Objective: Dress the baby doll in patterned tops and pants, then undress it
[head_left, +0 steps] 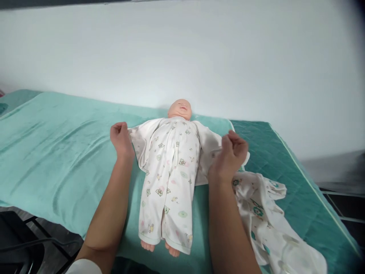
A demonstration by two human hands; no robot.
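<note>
While the left hand [121,140] is pinching the printed garment [171,163] at its outer edge, fingers clenched, the right hand [229,156] is curling its fingers over the opposite side; whether they are grasping cloth, I can't tell. The doll [180,110] is lying between both sets of fingers, seemingly so the garment is spreading evenly. Both arms [110,205] are reaching forward, wrists bending outward.
</note>
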